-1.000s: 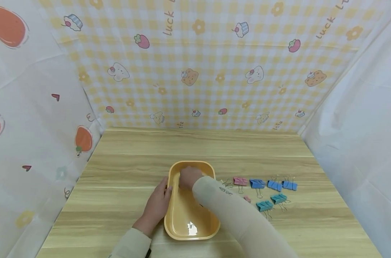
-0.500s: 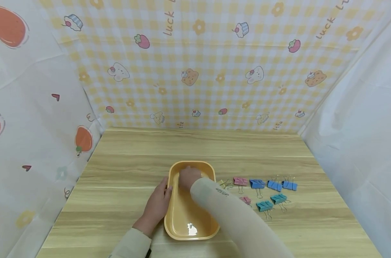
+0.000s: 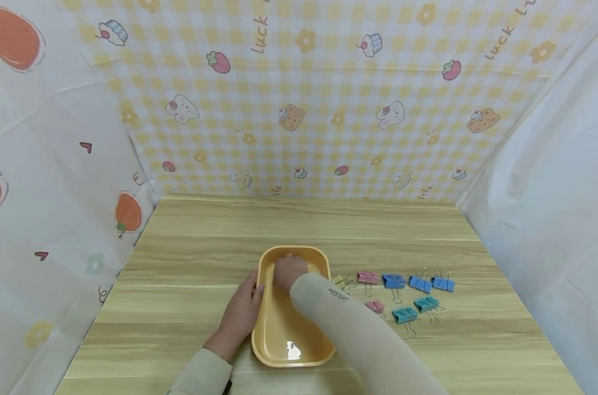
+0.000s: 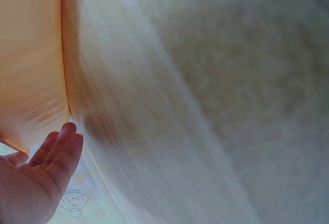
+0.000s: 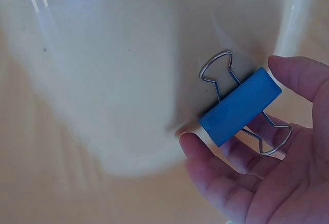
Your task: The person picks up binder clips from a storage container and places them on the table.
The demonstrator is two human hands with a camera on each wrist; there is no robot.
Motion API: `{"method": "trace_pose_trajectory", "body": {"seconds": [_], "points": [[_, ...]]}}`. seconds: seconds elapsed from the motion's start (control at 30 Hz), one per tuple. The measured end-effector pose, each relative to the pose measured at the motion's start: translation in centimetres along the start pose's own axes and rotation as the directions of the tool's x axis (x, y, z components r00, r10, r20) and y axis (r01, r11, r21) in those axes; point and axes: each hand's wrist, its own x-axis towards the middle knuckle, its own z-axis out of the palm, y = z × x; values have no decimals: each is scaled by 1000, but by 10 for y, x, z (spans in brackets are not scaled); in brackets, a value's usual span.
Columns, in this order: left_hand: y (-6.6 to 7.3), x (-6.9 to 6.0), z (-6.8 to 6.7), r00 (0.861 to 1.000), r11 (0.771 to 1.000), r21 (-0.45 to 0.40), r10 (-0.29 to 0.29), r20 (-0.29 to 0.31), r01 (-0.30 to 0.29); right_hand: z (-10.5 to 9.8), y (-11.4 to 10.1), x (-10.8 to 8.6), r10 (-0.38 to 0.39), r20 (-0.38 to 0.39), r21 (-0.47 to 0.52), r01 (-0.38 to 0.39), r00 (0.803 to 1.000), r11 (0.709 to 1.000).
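My right hand [image 3: 290, 272] reaches into the far end of a yellow-orange plastic tray [image 3: 291, 362]. In the right wrist view its thumb and curled fingers hold a blue binder clip [image 5: 240, 106] low over the tray's glossy floor. Both wire handles of the clip are folded outward. The head view hides this clip behind the hand. Against the tray's left outer wall rests my left hand [image 3: 242, 307], its thumb at the rim. The left wrist view shows the left hand's fingers [image 4: 64, 157] straight beside the tray wall [image 4: 31, 54].
Right of the tray lie several binder clips: a yellow one [image 3: 339, 282], pink ones [image 3: 367, 277], blue ones [image 3: 393, 281] and teal ones [image 3: 404, 315]. My right sleeve [image 3: 358, 334] crosses the tray's right rim. A patterned cloth [image 3: 309, 109] hangs behind the wooden tabletop [image 3: 205, 219].
My right forearm has shifted slightly left, uncovering more of the yellow clip and a pink clip. The right hand stays within the tray. The left hand and tray have not visibly moved.
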Motion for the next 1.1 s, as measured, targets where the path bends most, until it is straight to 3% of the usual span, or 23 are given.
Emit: {"method": "trace_pose_trajectory", "body": {"seconds": [0.47,1.1], "points": [[0,0,1,1000,1000,17,20,-8,-20,4,-1,4,-1,-10,-14,1,1000,1000],[1,0,1,1000,1000,5,11,-13,-11,-8,6,-5,-19,-4,145,20,1000,989]]}}
